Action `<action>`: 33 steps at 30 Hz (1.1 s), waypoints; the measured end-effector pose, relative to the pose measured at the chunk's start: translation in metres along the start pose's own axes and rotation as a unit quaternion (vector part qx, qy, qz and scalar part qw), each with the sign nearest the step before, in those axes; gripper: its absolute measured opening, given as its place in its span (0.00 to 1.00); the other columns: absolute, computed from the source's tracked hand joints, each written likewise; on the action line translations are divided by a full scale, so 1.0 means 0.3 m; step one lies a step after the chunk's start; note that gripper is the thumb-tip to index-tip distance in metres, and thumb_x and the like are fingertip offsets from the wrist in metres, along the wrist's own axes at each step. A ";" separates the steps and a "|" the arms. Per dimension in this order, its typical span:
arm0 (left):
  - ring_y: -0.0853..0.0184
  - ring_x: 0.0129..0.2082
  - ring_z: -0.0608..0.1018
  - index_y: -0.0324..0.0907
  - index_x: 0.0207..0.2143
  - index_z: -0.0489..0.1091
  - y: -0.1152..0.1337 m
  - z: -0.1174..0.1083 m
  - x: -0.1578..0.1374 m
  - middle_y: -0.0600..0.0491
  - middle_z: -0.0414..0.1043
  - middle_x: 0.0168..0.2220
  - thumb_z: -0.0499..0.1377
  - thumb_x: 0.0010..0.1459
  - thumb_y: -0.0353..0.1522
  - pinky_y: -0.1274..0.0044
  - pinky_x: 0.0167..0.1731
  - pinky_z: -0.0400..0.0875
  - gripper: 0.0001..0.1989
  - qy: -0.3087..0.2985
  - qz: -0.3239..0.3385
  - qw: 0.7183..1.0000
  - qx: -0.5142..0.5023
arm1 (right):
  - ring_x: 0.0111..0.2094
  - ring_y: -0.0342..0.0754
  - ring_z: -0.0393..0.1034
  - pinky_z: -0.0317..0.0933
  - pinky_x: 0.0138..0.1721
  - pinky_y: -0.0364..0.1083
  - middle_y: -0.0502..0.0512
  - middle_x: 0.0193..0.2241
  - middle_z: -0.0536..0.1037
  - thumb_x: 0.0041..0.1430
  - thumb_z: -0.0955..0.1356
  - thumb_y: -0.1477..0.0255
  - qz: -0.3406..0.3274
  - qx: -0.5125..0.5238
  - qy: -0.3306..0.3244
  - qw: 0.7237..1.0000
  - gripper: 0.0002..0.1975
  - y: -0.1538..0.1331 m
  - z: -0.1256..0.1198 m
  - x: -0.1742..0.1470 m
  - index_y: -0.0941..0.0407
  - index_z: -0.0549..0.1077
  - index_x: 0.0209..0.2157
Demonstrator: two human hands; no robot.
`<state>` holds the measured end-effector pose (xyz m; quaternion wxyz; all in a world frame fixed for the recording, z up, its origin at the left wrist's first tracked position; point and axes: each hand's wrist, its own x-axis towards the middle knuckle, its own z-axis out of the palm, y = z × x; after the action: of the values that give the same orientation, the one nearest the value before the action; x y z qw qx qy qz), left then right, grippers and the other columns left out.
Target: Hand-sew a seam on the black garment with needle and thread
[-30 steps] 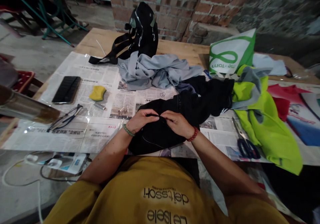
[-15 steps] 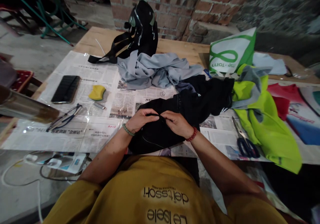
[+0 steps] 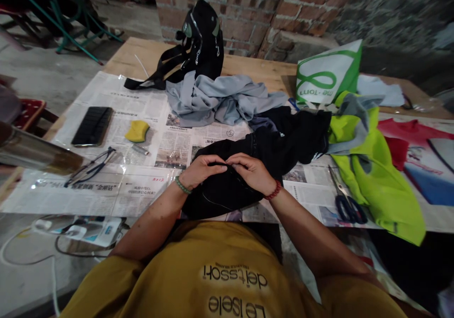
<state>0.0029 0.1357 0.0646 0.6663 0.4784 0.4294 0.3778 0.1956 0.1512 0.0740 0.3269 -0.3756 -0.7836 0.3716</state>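
Observation:
A black garment (image 3: 216,193) lies bunched at the table's front edge, directly before me. My left hand (image 3: 201,170), with a green bead bracelet at the wrist, pinches its cloth between thumb and forefinger. From the other side my right hand (image 3: 251,172), wearing a red bead bracelet, pinches the same cloth, fingertips almost touching the left ones. Whether a small item such as a needle sits between the fingertips cannot be made out. More black cloth (image 3: 294,136) stretches away to the right.
Newspaper (image 3: 131,185) covers the tabletop. A phone (image 3: 92,126), a yellow sponge (image 3: 136,131), glasses (image 3: 92,166) and a bottle (image 3: 39,150) lie left. Scissors (image 3: 345,200) and a neon-yellow garment (image 3: 383,181) lie right. Behind are grey cloth (image 3: 223,98), a black bag (image 3: 204,39) and a green-white bag (image 3: 326,74).
My right hand's fingers have lifted slightly and moved in against the left fingertips. My left hand stays nearly in place, and the black garment has hardly shifted.

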 end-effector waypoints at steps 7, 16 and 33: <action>0.74 0.25 0.70 0.39 0.32 0.76 0.005 0.004 -0.007 0.56 0.72 0.25 0.65 0.46 0.36 0.82 0.26 0.64 0.11 -0.012 0.017 1.000 0.021 | 0.38 0.42 0.70 0.63 0.42 0.45 0.53 0.36 0.75 0.58 0.63 0.74 0.032 0.020 -0.027 0.999 0.09 0.004 -0.005 -0.003 0.55 0.75 0.36; 0.72 0.28 0.72 0.40 0.31 0.76 0.003 0.012 0.000 0.55 0.75 0.28 0.64 0.46 0.35 0.80 0.32 0.66 0.09 -0.003 0.059 0.995 0.077 | 0.34 0.42 0.69 0.61 0.38 0.42 0.50 0.32 0.76 0.56 0.65 0.69 0.122 0.078 -0.010 0.989 0.09 -0.020 0.001 -0.001 0.55 0.76 0.34; 0.71 0.31 0.74 0.41 0.34 0.76 -0.011 0.014 0.007 0.52 0.74 0.30 0.61 0.54 0.30 0.79 0.35 0.67 0.05 -0.006 0.229 0.943 0.241 | 0.21 0.35 0.62 0.51 0.20 0.35 0.44 0.22 0.73 0.40 0.75 0.73 0.273 0.415 0.048 0.867 0.19 -0.003 0.021 -0.001 0.55 0.73 0.37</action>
<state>0.0079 0.1353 0.0617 0.4291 0.7124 0.3827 0.4023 0.1904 0.1483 0.0715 0.3750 -0.4220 -0.4065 0.7184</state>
